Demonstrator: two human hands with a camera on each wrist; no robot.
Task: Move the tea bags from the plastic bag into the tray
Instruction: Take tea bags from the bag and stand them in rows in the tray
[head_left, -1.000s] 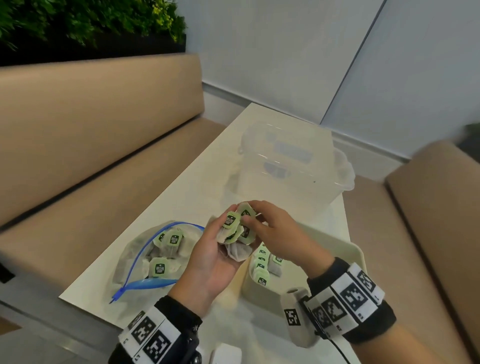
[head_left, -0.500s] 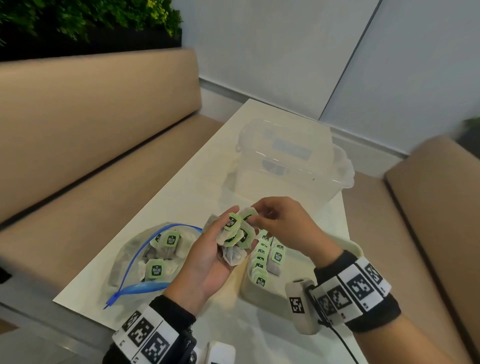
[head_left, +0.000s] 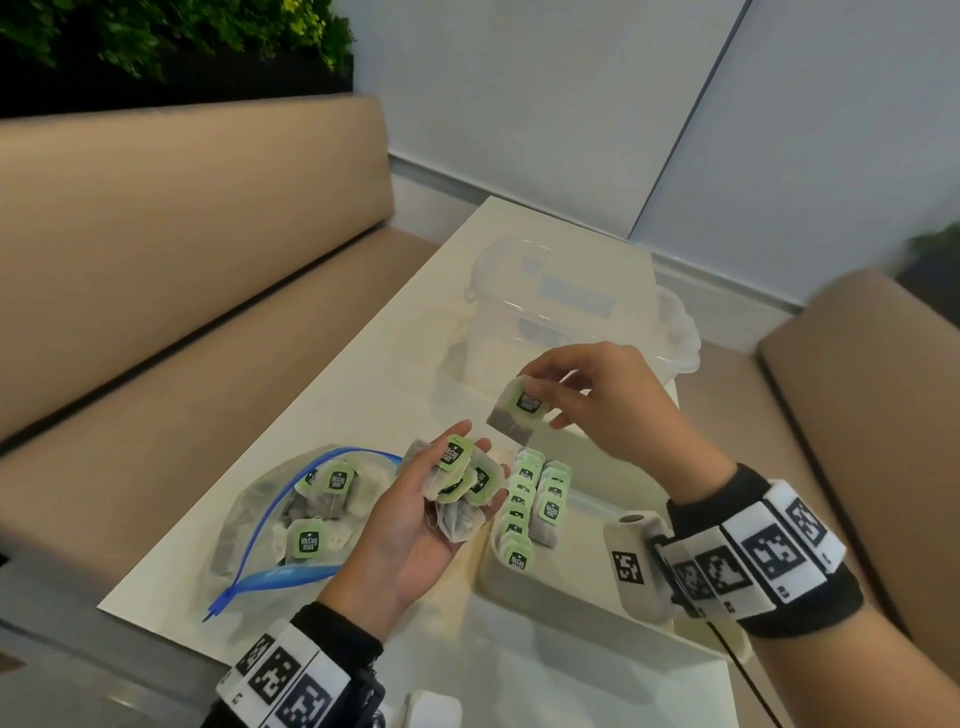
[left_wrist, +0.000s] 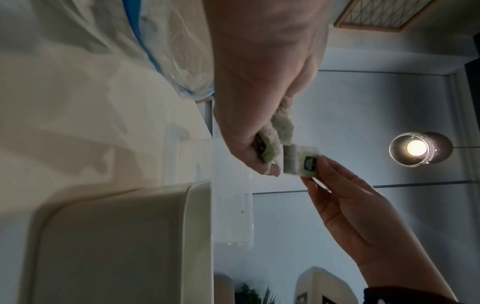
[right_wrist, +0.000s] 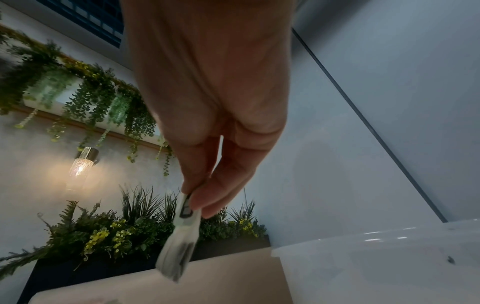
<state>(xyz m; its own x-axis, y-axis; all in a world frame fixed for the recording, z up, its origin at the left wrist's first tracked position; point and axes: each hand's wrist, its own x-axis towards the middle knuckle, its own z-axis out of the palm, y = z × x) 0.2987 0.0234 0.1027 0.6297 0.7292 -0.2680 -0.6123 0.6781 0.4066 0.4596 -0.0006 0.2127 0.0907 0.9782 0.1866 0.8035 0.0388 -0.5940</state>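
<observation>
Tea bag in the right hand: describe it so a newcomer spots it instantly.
On the white table, find the tray right of the plastic bag. Above its rows, the right hand pinches one tea bag: alone, airborne, apart from the left hand's bunch.

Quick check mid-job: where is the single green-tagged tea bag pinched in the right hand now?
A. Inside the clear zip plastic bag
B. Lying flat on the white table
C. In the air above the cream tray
C: the right hand pinches the green-tagged tea bag in the air over the cream tray, clear of the left hand's bundle.

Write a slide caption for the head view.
Right hand pinches one tea bag above the tray.
</observation>
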